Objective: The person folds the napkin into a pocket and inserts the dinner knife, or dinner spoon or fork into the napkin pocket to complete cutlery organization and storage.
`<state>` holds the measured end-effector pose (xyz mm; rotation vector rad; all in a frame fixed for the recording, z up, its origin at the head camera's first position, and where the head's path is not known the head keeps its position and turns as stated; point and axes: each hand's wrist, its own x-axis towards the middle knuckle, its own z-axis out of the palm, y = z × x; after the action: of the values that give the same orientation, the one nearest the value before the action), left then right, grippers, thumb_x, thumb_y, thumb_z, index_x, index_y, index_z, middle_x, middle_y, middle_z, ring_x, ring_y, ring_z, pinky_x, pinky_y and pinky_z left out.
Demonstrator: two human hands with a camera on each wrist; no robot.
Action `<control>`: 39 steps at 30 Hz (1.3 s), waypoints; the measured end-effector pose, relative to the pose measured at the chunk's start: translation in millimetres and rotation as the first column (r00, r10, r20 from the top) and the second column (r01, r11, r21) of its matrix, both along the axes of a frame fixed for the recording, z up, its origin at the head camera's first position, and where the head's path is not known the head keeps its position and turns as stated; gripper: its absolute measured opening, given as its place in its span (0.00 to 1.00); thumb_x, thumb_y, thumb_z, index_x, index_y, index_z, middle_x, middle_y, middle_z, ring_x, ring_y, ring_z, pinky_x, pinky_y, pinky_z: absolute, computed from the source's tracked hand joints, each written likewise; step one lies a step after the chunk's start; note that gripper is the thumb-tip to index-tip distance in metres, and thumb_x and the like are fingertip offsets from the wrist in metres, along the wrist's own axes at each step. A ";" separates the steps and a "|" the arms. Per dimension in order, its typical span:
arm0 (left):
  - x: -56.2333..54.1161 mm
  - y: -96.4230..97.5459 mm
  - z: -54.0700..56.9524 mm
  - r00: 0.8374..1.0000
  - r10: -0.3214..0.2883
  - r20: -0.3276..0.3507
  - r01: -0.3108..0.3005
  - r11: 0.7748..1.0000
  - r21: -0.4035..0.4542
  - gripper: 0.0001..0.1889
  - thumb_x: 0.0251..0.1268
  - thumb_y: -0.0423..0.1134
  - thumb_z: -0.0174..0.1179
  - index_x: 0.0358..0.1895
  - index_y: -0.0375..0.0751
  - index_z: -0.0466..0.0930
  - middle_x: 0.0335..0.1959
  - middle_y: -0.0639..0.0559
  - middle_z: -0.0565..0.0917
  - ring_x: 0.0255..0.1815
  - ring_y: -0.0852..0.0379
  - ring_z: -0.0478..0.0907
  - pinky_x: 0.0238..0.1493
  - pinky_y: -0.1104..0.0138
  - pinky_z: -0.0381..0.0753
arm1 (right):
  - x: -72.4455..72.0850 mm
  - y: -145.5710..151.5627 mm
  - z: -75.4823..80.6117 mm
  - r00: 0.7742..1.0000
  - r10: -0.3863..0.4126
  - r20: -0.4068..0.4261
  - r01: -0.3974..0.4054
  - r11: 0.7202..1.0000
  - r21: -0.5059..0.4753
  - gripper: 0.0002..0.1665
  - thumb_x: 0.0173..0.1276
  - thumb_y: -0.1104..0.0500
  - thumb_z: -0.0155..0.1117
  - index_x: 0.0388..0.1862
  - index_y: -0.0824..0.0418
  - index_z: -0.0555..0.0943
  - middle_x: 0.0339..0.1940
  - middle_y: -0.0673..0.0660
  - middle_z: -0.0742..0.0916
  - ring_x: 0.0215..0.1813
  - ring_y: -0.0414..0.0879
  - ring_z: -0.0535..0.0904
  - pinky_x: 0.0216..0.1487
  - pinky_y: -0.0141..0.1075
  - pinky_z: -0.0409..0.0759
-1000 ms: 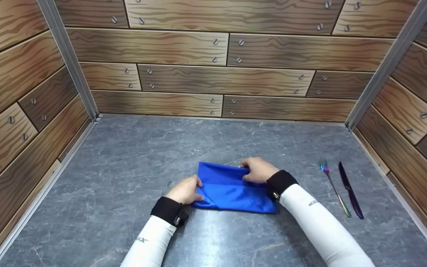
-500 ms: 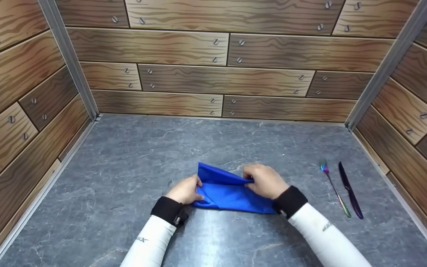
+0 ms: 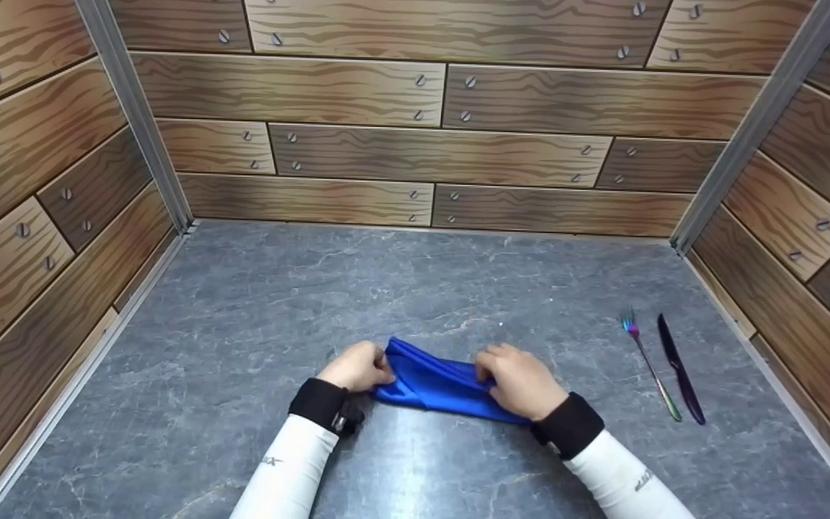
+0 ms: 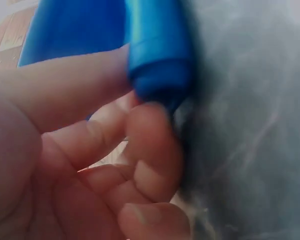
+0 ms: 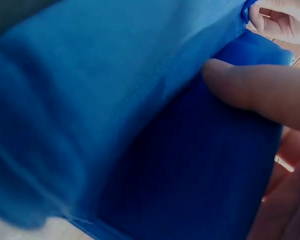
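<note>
A folded blue cloth (image 3: 433, 382) lies on the grey marbled tabletop, its far edge raised and turned toward the person. At its left end the left hand (image 3: 357, 366) pinches the cloth; in the left wrist view the thumb and fingertips (image 4: 152, 135) meet at a rolled blue edge (image 4: 162, 65). The right hand (image 3: 523, 378) grips the raised far edge near the right end. Seen from the right wrist, the thumb (image 5: 240, 87) lies on the inner side of the dark blue flap (image 5: 190, 165), with fingers behind it.
To the right lie a rainbow-coloured fork (image 3: 649, 360) and a dark knife (image 3: 680, 371), side by side. Wood-patterned walls (image 3: 357, 151) enclose the tabletop (image 3: 278, 288) at the back and both sides.
The right hand has drawn the cloth's far edge down toward the person, so the flap stands lower. The left hand now pinches the left end, which has also come down.
</note>
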<state>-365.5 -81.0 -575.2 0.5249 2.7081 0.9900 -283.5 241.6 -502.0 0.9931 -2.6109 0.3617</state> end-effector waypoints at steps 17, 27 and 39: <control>3.5 7.4 5.7 0.972 0.196 0.129 -0.199 0.980 0.008 0.29 0.87 0.57 0.67 0.20 0.54 0.74 0.17 0.60 0.75 0.20 0.59 0.72 0.28 0.68 0.71 | -16.4 12.0 -47.1 0.990 0.070 -0.123 -0.073 0.997 -0.025 0.22 0.45 0.78 0.73 0.31 0.53 0.81 0.31 0.50 0.84 0.33 0.47 0.77 0.30 0.45 0.78; 8.6 12.2 7.5 0.978 0.206 0.040 -0.204 0.978 -0.054 0.29 0.83 0.47 0.75 0.21 0.52 0.68 0.22 0.59 0.67 0.27 0.57 0.68 0.34 0.65 0.68 | -29.3 21.0 -73.3 0.994 0.068 -0.087 -0.069 0.997 -0.017 0.26 0.46 0.77 0.72 0.33 0.48 0.80 0.32 0.46 0.84 0.34 0.44 0.73 0.31 0.42 0.74; 19.3 35.6 3.5 0.954 -0.014 -0.301 -0.039 0.985 -0.168 0.12 0.70 0.47 0.85 0.43 0.50 0.89 0.45 0.50 0.96 0.49 0.46 0.93 0.49 0.46 0.93 | -9.2 8.7 -45.6 0.993 0.058 -0.103 -0.058 0.998 0.005 0.26 0.46 0.78 0.75 0.34 0.52 0.79 0.32 0.49 0.82 0.34 0.47 0.74 0.30 0.45 0.72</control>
<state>-346.1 -45.5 -571.8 0.6741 3.0318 0.7168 -292.7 250.4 -547.6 1.0606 -2.4955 0.3139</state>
